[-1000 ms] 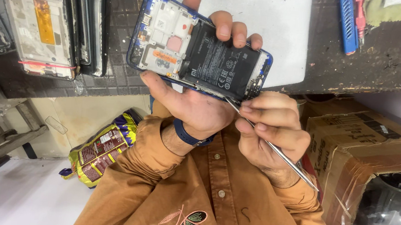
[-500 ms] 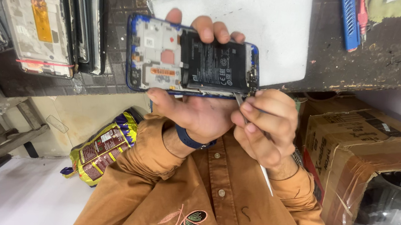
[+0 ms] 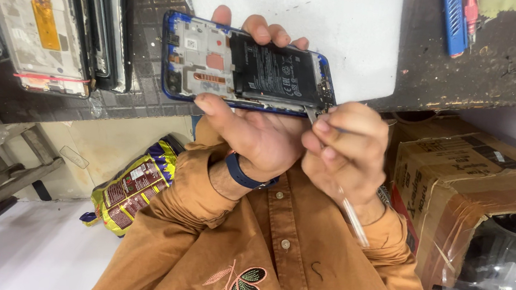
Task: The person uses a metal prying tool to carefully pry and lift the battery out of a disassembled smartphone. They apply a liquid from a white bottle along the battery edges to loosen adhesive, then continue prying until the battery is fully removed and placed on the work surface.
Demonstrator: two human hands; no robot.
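Head view: dark workbench (image 3: 509,69) across the top, white mat (image 3: 322,24) on it, cardboard box (image 3: 459,179) at the side below. Opened blue smartphone (image 3: 246,70) held just in front of the bench edge, over the mat's near border. Back cover already off, black battery (image 3: 275,71) and white inner frame (image 3: 200,59) exposed; battery and frame not yet out. Left hand (image 3: 259,135) closed around the phone, thumb along its near edge, fingertips (image 3: 260,29) curled over the far edge. Right hand (image 3: 344,144) pinched shut on thin tweezers (image 3: 353,216), tip touching the phone's lower corner beside the battery, shaft trailing back past the wrist.
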